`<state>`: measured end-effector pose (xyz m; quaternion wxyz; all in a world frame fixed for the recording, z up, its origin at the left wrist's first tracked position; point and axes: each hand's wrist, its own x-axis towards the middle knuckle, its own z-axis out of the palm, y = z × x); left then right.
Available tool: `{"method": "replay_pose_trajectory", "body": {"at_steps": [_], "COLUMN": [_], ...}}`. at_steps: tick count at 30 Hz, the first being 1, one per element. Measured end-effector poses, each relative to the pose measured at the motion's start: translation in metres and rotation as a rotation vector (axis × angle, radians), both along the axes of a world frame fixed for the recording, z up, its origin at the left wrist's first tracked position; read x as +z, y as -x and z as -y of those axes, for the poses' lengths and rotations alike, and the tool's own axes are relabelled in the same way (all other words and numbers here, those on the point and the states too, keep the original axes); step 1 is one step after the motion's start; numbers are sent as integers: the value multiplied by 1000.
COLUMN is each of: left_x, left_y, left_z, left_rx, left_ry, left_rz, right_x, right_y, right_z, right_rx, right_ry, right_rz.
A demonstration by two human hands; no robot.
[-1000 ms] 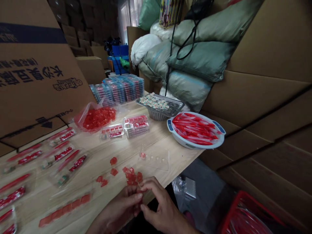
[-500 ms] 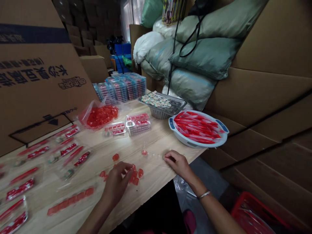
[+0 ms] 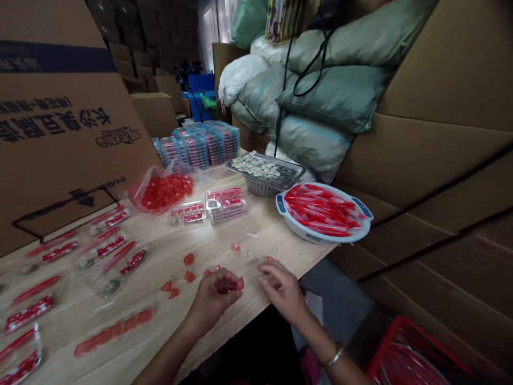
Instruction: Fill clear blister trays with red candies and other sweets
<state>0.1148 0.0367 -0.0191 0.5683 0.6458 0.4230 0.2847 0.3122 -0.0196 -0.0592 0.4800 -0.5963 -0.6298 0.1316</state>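
Note:
My left hand (image 3: 216, 294) is closed in a pinch on a small translucent red plastic piece (image 3: 239, 283), above the near edge of the table. Close by on its right, my right hand (image 3: 282, 291) is loosely curled with fingers apart, and I see nothing in it. Just beyond my right fingertips lies a clear plastic strip tray (image 3: 251, 255), hard to see against the wood. One red piece (image 3: 235, 247) sits at its left end and another (image 3: 270, 259) at its right. Several loose red pieces (image 3: 189, 276) lie left of and behind my left hand.
A filled strip of red pieces (image 3: 114, 336) lies front left, near several clear packs (image 3: 114, 246). Behind are a bag of red pieces (image 3: 166, 192), stacked packs (image 3: 226, 206), a metal basket (image 3: 262, 187) and a white basin (image 3: 308, 232) of red knife-shaped items. A cardboard box (image 3: 68, 144) stands left.
My left hand has lifted a red piece from the loose group and moved right. My right hand has left the tray's right end, where a red piece now shows, and moved nearer.

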Motion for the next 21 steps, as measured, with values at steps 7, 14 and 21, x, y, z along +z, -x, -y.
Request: {"method": "replay_pose_trajectory", "body": {"at_steps": [7,14,21], "left_x": [-7,-12,-5], "left_y": [-14,-10,-7], "left_z": [17,25,27], "left_rx": [-37,47,4], "left_ry": [403,374,440], "left_rz": [336,291,269], "right_x": [14,13,16], "right_y": [39,34,39], "right_z": [14,17,20], "right_rx": [359,368,373], "right_ry": [416,475,477], "right_rz": [-740,-873,-787]}}
